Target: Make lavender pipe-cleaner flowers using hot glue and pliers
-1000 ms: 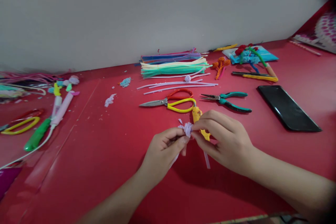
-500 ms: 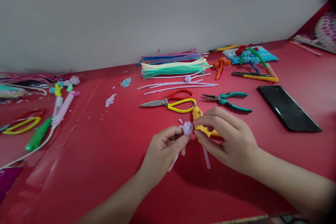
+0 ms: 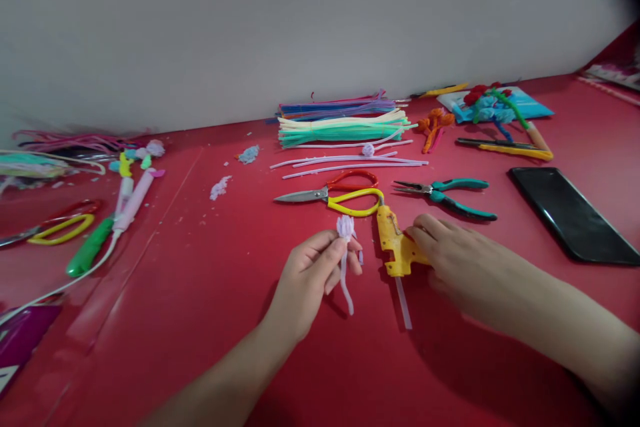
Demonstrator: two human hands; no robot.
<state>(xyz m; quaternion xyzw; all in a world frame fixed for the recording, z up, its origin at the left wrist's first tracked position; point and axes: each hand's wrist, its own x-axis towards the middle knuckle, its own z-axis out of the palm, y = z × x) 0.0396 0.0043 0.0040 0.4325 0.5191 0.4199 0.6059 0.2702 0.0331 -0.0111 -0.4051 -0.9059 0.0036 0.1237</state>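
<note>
Between the thumb and fingers of my left hand is a small pale lilac pipe-cleaner flower, its ruffled head up and its stem hanging below. A small lilac piece shows by the fingertips. My right hand is closed around the handle of a yellow glue gun, which lies on the table; the hand hides the handle's end. A clear glue stick juts from the gun's back. Scissors with red and yellow handles lie at the gun's nozzle.
Teal pliers and a black phone lie to the right. Bundled pipe cleaners and loose lilac ones lie behind the scissors. At left are a pink corded tool, a second pair of scissors and lilac scraps.
My right hand has moved from beside the flower onto the glue gun's handle. The flower in my left hand now stands more upright, its stem in sight. The view has shifted slightly left.
</note>
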